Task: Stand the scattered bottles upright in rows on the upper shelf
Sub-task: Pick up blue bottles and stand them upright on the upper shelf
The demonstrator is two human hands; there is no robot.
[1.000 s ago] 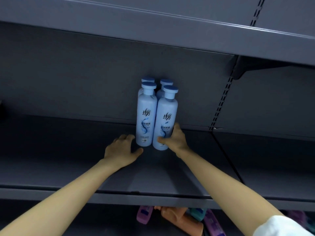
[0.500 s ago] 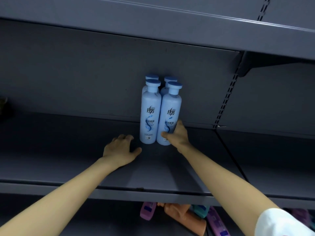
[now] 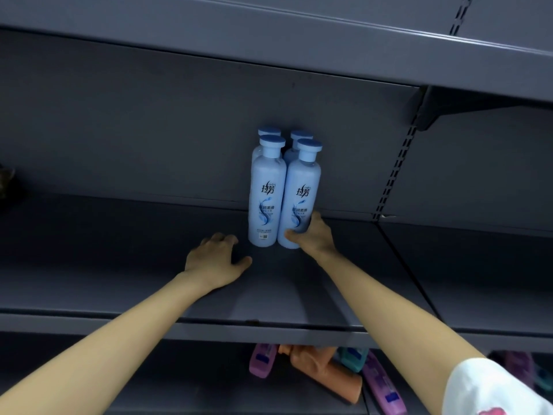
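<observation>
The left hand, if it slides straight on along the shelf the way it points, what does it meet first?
The left hand would probably meet the front left bottle near its base; depth is unclear, so it might slip past to the back panel.

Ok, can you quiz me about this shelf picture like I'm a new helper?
1. How many light blue bottles stand on the upper shelf?
2. True or false: the right hand grips the front right bottle.
3. The orange bottle on the lower shelf is: A upright, B lying down.
Key: 1 four; 2 true; 3 B.
</observation>
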